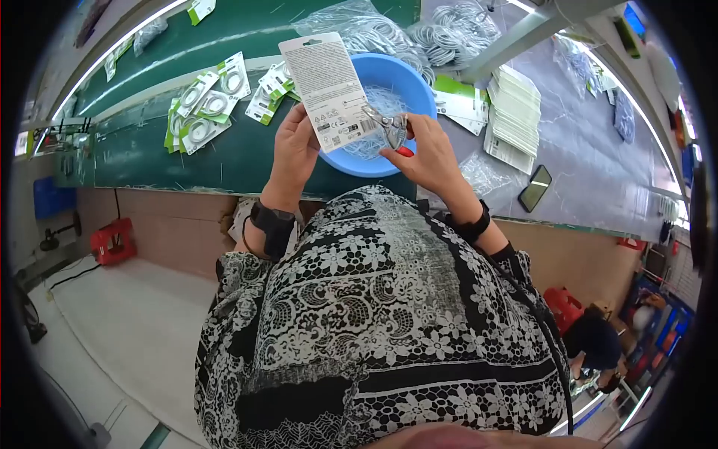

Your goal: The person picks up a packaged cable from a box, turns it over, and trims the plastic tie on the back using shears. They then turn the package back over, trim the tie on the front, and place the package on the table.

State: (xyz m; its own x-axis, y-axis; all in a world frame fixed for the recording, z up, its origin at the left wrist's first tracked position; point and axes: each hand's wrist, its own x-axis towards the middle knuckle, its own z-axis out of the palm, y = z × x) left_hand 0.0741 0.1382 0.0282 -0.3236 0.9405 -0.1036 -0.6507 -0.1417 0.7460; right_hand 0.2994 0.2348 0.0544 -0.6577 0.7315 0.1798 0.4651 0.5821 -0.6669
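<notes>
My left hand (294, 147) grips a white packaging card (330, 88) by its lower edge, printed back toward me. My right hand (424, 152) holds small metal snips (390, 127) whose tip touches the card's lower right corner. Both hands hover over a blue plastic bowl (407, 82) with pale plastic scraps inside. I wear black bands on both wrists and a black and white patterned garment.
Several green and white packaged cables (208, 106) lie on the green conveyor belt (142, 146) at left. Bags of coiled white cables (449, 30) sit behind the bowl. A stack of cards (512, 112) and a phone (535, 188) rest at right. Another person (598, 340) sits lower right.
</notes>
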